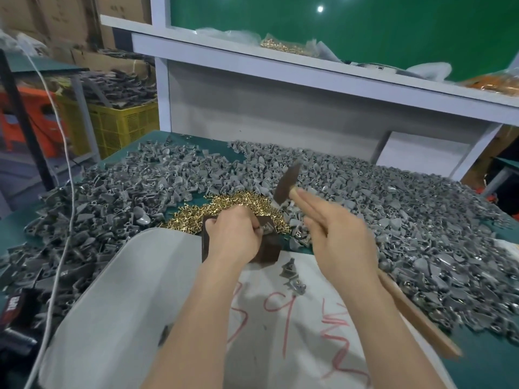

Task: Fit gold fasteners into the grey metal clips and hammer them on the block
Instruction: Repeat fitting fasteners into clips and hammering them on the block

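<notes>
Clip (pixel 265 228) pinched on block (pixel 271 249) by left hand (pixel 234 235), right hand (pixel 339 238) gripping hammer (pixel 286 183), red scrawl (pixel 286 313) illegible

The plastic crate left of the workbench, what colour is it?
The plastic crate is yellow, clearest in the head view.

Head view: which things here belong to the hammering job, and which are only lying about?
In the job: left hand, held clip, block, hammer, right hand, gold fasteners, grey clips.
Lying about: yellow crate, cardboard boxes, white cable.
</notes>
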